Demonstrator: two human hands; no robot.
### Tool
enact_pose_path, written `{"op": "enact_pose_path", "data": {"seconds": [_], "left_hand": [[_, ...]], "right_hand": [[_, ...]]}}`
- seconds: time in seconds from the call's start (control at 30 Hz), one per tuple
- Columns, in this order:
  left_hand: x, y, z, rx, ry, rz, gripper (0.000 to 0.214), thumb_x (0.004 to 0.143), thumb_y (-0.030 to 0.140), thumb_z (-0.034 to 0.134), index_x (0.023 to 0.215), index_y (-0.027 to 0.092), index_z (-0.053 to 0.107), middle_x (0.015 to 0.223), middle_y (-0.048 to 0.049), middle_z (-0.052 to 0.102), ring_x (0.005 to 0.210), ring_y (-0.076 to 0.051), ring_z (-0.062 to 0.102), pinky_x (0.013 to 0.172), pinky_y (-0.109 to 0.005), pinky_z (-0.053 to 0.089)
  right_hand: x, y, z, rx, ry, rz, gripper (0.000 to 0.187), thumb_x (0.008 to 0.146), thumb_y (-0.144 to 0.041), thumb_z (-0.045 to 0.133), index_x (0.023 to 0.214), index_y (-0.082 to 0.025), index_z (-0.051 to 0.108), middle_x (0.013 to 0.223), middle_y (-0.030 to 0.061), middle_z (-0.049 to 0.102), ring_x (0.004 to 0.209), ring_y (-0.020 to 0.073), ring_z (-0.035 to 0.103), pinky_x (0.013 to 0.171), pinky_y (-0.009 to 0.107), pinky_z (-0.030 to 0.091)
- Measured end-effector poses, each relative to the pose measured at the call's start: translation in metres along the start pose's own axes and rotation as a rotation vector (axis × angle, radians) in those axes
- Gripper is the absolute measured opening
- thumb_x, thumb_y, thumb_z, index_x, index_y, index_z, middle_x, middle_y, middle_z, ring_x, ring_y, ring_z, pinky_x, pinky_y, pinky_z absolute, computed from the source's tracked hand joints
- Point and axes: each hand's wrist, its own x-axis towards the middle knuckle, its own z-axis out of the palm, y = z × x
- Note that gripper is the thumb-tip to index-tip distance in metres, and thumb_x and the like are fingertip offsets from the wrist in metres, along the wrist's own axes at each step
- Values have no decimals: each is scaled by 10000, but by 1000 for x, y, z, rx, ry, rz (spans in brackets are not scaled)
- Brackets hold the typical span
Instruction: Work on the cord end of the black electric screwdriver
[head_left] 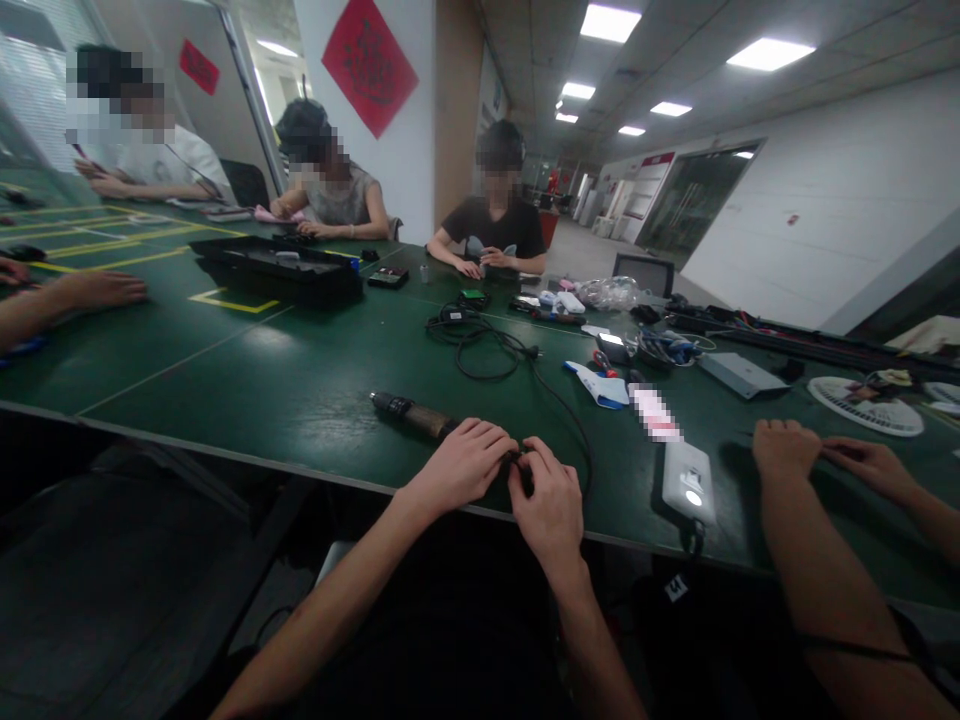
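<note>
An electric screwdriver with a dark tip and a brownish body lies near the table's front edge, its tip pointing left. My left hand is closed over its rear part, which the fingers hide. Close against it, my right hand has thumb and fingers bent together at the tail end. A small dark piece shows between the fingertips of both hands, too small to name. A black cable curves down the table and passes behind my right hand; its end is hidden.
The green table holds a black tray, a coiled cord, a white power bank, a phone and a white round grille. A co-worker's hands work at right; another hand rests at left. Several people sit opposite.
</note>
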Motion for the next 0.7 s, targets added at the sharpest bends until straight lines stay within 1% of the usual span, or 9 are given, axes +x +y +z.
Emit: {"op": "enact_pose_path", "data": {"seconds": [0.07,0.13,0.27,0.37,0.5,0.6,0.7], "left_hand": [[-1,-5,2,21,-8,-8,182,1023,229,583,1202,228,614,1194,-54,682,1154,-237,616,1047,-419,416],[-2,-11,2,25,-22,2,149,1035,272,598,1177,236,622,1200,-44,691,1138,-229,628,1025,-404,411],[-6,-22,-6,-35,-59,42,142,1057,340,595,1145,240,645,1193,-16,712,1093,-194,656,981,-361,405],[-9,-27,-11,-105,-71,48,151,1055,357,606,1142,245,657,1165,0,728,1048,-167,677,955,-340,404],[-9,-28,-12,-123,-61,35,137,1046,347,613,1123,251,673,1166,-2,735,1037,-169,683,934,-343,408],[-8,-25,-13,-110,-49,21,142,1024,339,628,1135,265,676,1161,-4,736,1048,-183,678,952,-356,418],[-6,-22,-16,-124,-62,23,172,984,309,656,1152,277,669,1146,-2,736,1054,-191,672,973,-357,433]], "right_hand": [[0,0,0,0,3,0,148,1034,-274,523,986,-234,658,1400,95,662,1241,271,632,936,422,440],[0,1,0,-5,6,-2,143,1032,-274,529,999,-236,663,1401,88,662,1222,273,636,938,427,440],[-1,1,-3,9,-8,-32,138,1032,-279,545,1000,-242,674,1393,71,668,1196,269,635,943,431,444],[-2,1,-5,32,-24,-58,149,1039,-281,546,990,-245,682,1374,61,679,1182,259,634,953,434,450],[-2,1,-6,43,-22,-63,158,1038,-279,552,980,-249,695,1358,57,686,1178,251,635,959,436,466],[-1,1,-5,43,-19,-58,159,1036,-273,549,975,-247,692,1358,62,684,1184,249,636,959,434,473],[-1,0,-4,41,-26,-50,142,1029,-265,554,967,-245,681,1362,67,682,1194,254,635,964,434,470]]}}
